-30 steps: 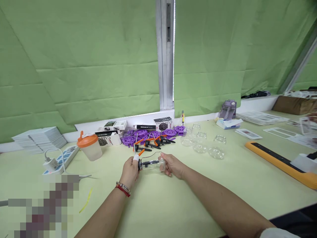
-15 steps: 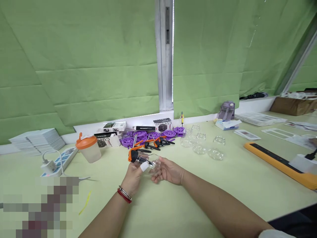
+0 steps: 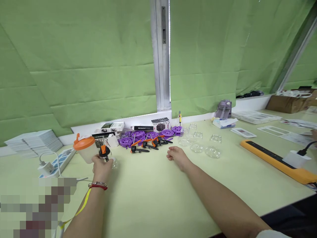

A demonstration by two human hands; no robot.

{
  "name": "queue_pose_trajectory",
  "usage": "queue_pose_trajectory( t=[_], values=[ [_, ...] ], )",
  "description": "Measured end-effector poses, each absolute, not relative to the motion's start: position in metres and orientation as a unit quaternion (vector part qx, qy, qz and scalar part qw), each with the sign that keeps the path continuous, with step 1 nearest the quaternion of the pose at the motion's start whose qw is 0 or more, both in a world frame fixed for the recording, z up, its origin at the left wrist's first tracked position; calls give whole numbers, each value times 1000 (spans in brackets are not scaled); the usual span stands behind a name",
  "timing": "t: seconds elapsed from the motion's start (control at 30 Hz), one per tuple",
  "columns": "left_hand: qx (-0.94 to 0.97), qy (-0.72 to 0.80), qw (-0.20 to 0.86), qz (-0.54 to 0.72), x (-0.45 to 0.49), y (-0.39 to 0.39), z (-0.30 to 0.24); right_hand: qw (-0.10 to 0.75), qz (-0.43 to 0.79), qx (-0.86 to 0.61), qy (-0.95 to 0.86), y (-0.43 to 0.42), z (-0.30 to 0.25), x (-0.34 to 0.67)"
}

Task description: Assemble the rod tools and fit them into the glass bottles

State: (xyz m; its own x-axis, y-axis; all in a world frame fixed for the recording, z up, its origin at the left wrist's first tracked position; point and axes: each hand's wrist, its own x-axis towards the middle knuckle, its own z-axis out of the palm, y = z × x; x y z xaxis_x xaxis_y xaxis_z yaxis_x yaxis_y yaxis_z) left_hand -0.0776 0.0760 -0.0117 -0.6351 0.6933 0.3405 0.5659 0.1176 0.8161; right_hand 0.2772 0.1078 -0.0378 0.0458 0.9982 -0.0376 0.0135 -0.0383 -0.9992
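Observation:
On the left, my left hand is closed around a clear bottle with a black and orange top. It stands beside a frosted cup with an orange lid, and my fingers hide part of its body. My right hand is over the table with nothing visible in it, its fingers reaching left and slightly bent. Several black and orange bottle tops with dark stems lie just beyond, left of my right hand. To its right stand several clear glass bottles.
Purple wheel-shaped parts are heaped at the back, with printed boxes behind. A white power strip and stacked white cards are on the left. An orange power strip, papers and a purple bottle are on the right.
The bottle went left in my left hand, from lying tilted between both hands to upright by the orange-lidded cup. My right hand let go of it and moved right.

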Motion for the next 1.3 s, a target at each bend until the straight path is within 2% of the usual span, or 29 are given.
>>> queue_pose_trajectory(
  t=[0.17, 0.33, 0.4, 0.47, 0.53, 0.67, 0.73, 0.9, 1.0, 1.17, 1.3],
  values=[
    [417, 758, 86, 495, -78, 73, -9, 534, 360, -570, -510, 113, -30, 296],
    [434, 750, 95, 490, -77, 71, -11, 573, -23, -571, -588, 114, -11, 323],
    [437, 750, 91, 488, -77, 72, -13, 573, -120, -576, -570, 116, -8, 336],
    [430, 752, 72, 495, -76, 72, -14, 565, -154, -601, -544, 119, -10, 349],
    [420, 746, 4, 517, -72, 69, -12, 561, -141, -632, -516, 124, -15, 359],
    [486, 657, -221, 532, -49, 58, 1, 564, -61, -664, -487, 132, -30, 371],
    [567, 602, -266, 494, -31, 54, 6, 563, -19, -673, -480, 135, -36, 373],
    [732, 586, -178, 299, 11, 69, -2, 533, 54, -707, -461, 138, -44, 374],
    [761, 606, -123, 196, 20, 91, -14, 518, 61, -721, -457, 140, -45, 375],
    [718, 670, -71, 175, 13, 124, -25, 500, 109, -745, -428, 139, -44, 375],
    [699, 691, 27, 180, 4, 136, -30, 474, 132, -769, -409, 138, -41, 376]
  ],
)
